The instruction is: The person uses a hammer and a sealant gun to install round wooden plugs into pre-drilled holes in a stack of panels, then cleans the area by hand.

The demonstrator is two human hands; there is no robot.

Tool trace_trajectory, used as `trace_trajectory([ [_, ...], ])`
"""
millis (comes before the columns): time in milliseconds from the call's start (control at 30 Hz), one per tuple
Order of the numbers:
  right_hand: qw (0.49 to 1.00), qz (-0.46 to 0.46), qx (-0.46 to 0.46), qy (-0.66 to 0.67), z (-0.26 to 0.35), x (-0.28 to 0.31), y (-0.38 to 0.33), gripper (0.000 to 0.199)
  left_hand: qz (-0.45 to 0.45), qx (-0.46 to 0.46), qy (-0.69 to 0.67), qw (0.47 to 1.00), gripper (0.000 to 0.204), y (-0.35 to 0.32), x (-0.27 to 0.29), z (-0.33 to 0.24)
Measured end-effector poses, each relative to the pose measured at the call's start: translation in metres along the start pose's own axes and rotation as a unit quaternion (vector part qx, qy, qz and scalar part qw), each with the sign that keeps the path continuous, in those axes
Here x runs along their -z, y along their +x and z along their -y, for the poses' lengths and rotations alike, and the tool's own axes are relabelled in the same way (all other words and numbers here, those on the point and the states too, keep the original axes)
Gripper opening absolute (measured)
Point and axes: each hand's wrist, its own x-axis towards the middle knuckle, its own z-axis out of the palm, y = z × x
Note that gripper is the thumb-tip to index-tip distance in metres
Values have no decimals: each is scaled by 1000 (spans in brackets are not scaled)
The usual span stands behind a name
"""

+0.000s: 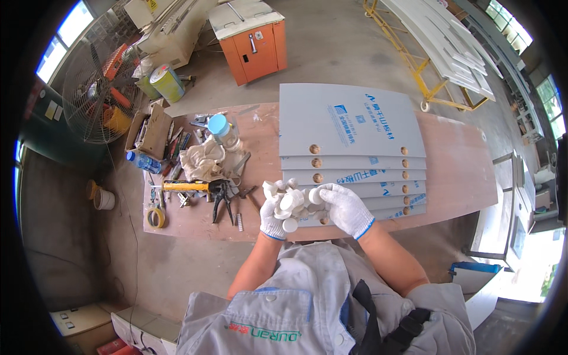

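Grey panels (349, 127): six, stacked stepwise
Gloved hands: two
White round caps (290, 204): several, number unclear
Blue-lidded jar (220, 129): one
Tape roll (155, 218): one

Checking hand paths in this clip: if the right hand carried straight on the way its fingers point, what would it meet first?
The right hand points toward the person's left, so it would first meet the white round caps bunched in the left hand. They look almost touching already, though depth is unclear.
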Motion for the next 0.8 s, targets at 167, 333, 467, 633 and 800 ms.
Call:
trace_trajectory([
  [167,998,30,-10,59,-22,-26,27,25,2,-13,6,1000,29,-5,13,-49],
  [333,991,18,-11,132,-49,-54,54,26,-7,17,1,1000,32,-5,12,-93],
  [467,992,-20,3,124,-73,-41,70,24,21,61,23,998,36,0,10,-121],
  [633,966,-258,-4,25,-104,5,47,30,38,91,-12,995,38,5,12,-131],
  [800,684,-373,284,-559,-165,57,10,13,16,82,35,996,31,-6,22,-146],
])
